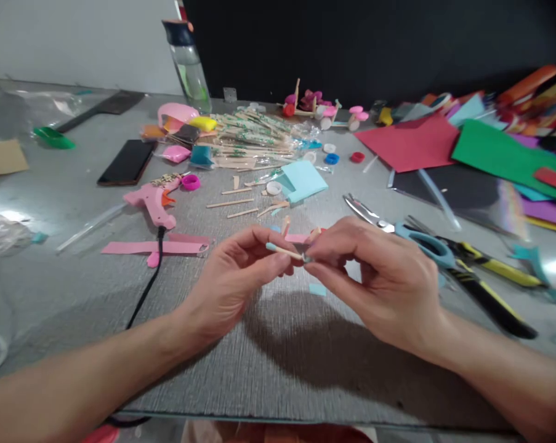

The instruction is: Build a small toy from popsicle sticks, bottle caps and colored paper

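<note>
Above the near middle of the table, my left hand (pixel 238 277) pinches a thin wooden stick (pixel 287 251) with a light-blue tip. My right hand (pixel 382 277) has its thumb and fingertips closed at the stick's right end, where something small and shiny shows; I cannot make out what it is. Another bit of wood (pixel 286 226) stands up just behind the left fingers, and it is unclear whether it is joined to the stick. Beyond the hands lies a pink strip (pixel 298 238), partly hidden. A small light-blue paper piece (pixel 318 289) rests below the fingers.
To the left lie a pink glue gun (pixel 152 203) with a black cord, a phone (pixel 127 162) and pink strips (pixel 153 247). Wrapped sticks (pixel 254 135), blue paper (pixel 303 180) and a bottle (pixel 188 67) are behind. Scissors (pixel 425 246) and yellow-black pliers (pixel 490 298) lie right.
</note>
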`<state>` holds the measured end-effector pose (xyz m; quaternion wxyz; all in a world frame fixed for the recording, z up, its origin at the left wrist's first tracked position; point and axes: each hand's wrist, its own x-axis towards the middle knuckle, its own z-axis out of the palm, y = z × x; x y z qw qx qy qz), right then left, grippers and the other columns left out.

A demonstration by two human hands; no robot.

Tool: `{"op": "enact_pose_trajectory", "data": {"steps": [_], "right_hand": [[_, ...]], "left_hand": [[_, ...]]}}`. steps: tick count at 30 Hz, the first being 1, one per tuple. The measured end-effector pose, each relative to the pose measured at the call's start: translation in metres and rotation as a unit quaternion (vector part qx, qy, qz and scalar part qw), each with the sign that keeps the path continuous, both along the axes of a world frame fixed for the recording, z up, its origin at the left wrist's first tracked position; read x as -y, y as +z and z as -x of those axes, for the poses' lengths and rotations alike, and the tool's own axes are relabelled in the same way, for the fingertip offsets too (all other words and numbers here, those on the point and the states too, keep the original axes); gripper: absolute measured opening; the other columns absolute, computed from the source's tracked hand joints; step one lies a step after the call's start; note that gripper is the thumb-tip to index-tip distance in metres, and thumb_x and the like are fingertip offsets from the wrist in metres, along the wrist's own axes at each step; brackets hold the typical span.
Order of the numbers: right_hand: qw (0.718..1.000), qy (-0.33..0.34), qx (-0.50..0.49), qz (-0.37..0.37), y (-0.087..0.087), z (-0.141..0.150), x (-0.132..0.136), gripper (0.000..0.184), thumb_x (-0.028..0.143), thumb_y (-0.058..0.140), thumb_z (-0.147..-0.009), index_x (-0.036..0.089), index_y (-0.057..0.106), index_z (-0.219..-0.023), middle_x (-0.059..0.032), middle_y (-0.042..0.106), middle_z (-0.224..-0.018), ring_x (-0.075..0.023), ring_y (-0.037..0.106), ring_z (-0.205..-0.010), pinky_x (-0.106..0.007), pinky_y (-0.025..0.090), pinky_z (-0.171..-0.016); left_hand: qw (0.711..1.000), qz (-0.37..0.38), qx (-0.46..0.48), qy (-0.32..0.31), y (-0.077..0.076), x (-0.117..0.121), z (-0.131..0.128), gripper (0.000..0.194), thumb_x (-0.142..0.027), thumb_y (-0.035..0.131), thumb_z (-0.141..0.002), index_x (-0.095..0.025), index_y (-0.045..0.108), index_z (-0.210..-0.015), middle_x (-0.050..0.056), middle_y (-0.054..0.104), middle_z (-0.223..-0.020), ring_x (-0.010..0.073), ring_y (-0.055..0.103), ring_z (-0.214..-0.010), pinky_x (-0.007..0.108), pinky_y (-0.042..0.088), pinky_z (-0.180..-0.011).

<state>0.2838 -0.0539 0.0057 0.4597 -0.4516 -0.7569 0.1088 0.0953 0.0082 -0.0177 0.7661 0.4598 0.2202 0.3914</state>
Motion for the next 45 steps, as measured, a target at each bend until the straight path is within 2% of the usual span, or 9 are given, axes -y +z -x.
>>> {"op": "enact_pose_trajectory", "data": {"steps": [6, 10, 15, 18, 21, 27, 34, 39, 45], "right_hand": [[0.999, 0.007, -0.03, 0.018, -0.0033, 0.0016, -0.0009, 0.01, 0.014, 0.069, -0.096, 0.023, 0.065, -0.097, -0.0009, 0.068, -0.087, -0.0149, 0.067, -0.076, -0.031, 0.053, -0.064], [1.0, 0.002, -0.021, -0.011, -0.0041, 0.0021, -0.001, 0.012, 0.013, 0.071, -0.094, 0.023, 0.064, -0.095, -0.0013, 0.068, -0.085, -0.0148, 0.067, -0.074, -0.03, 0.054, -0.062], [0.999, -0.01, 0.005, -0.049, -0.0031, 0.0026, 0.0005, 0.013, 0.014, 0.073, -0.093, 0.023, 0.065, -0.096, -0.0018, 0.07, -0.084, -0.0138, 0.065, -0.071, -0.026, 0.05, -0.053], [0.998, -0.004, 0.013, -0.057, -0.0028, 0.0026, 0.0008, 0.015, 0.012, 0.075, -0.091, 0.023, 0.065, -0.095, -0.0027, 0.071, -0.085, -0.0148, 0.067, -0.075, -0.027, 0.051, -0.058], [0.998, -0.003, 0.016, -0.057, -0.0029, 0.0024, 0.0007, 0.016, 0.011, 0.075, -0.091, 0.023, 0.065, -0.096, -0.0026, 0.072, -0.086, -0.016, 0.068, -0.079, -0.029, 0.051, -0.061], [0.998, -0.014, 0.024, -0.056, -0.003, 0.0022, 0.0014, 0.016, 0.012, 0.075, -0.092, 0.024, 0.065, -0.096, -0.002, 0.072, -0.086, -0.0155, 0.068, -0.078, -0.029, 0.05, -0.059], [0.998, -0.015, 0.025, -0.056, -0.0039, 0.0005, 0.0019, 0.014, 0.014, 0.074, -0.093, 0.025, 0.067, -0.098, -0.0045, 0.075, -0.089, -0.0174, 0.069, -0.076, -0.03, 0.051, -0.056], [0.999, -0.01, 0.014, -0.052, -0.004, 0.0004, 0.0032, 0.011, 0.014, 0.073, -0.094, 0.023, 0.068, -0.097, -0.0042, 0.075, -0.087, -0.016, 0.07, -0.076, -0.029, 0.054, -0.06], [1.0, -0.015, -0.018, -0.018, -0.0058, 0.0016, 0.0034, 0.011, 0.015, 0.073, -0.094, 0.024, 0.069, -0.097, -0.0019, 0.073, -0.086, -0.0152, 0.068, -0.076, -0.03, 0.056, -0.066]], "left_hand": [[1.0, -0.018, -0.007, -0.008, -0.0039, -0.0006, 0.002, 0.005, -0.025, 0.083, -0.085, -0.026, 0.079, -0.089, -0.002, 0.077, -0.086, 0.0104, 0.068, -0.079, 0.021, 0.053, -0.078], [1.0, -0.024, -0.008, -0.009, -0.0052, -0.0005, 0.002, 0.005, -0.024, 0.083, -0.086, -0.025, 0.079, -0.089, -0.002, 0.077, -0.088, 0.0093, 0.067, -0.08, 0.019, 0.053, -0.077], [1.0, -0.024, -0.008, -0.012, -0.0052, 0.0004, 0.0024, 0.005, -0.023, 0.082, -0.086, -0.025, 0.079, -0.089, -0.001, 0.077, -0.088, 0.0116, 0.069, -0.083, 0.023, 0.055, -0.081], [1.0, -0.026, -0.01, -0.01, -0.0053, 0.0006, 0.0025, 0.005, -0.024, 0.083, -0.085, -0.026, 0.08, -0.088, -0.001, 0.078, -0.088, 0.012, 0.07, -0.084, 0.023, 0.055, -0.081], [0.999, -0.039, -0.014, -0.007, -0.0057, 0.0006, 0.0029, 0.005, -0.023, 0.083, -0.086, -0.027, 0.08, -0.089, -0.001, 0.078, -0.09, 0.0112, 0.07, -0.085, 0.022, 0.055, -0.082], [0.998, -0.066, -0.021, 0.0, -0.005, 0.0012, 0.0031, 0.009, -0.02, 0.081, -0.087, -0.029, 0.08, -0.088, -0.002, 0.078, -0.094, 0.0124, 0.07, -0.091, 0.024, 0.055, -0.088], [0.998, -0.056, -0.02, 0.001, -0.0045, 0.0009, 0.0034, 0.007, -0.022, 0.082, -0.086, -0.028, 0.08, -0.088, -0.002, 0.078, -0.093, 0.0123, 0.07, -0.089, 0.023, 0.055, -0.086], [0.999, -0.052, -0.008, -0.003, -0.0041, 0.0012, 0.0029, 0.008, -0.02, 0.082, -0.086, -0.028, 0.08, -0.087, -0.003, 0.078, -0.09, 0.0093, 0.069, -0.086, 0.02, 0.053, -0.085], [0.999, -0.053, -0.007, 0.0, -0.0042, 0.0016, 0.0038, 0.008, -0.02, 0.082, -0.087, -0.028, 0.08, -0.088, -0.003, 0.077, -0.09, 0.0103, 0.069, -0.087, 0.021, 0.054, -0.086]]}}
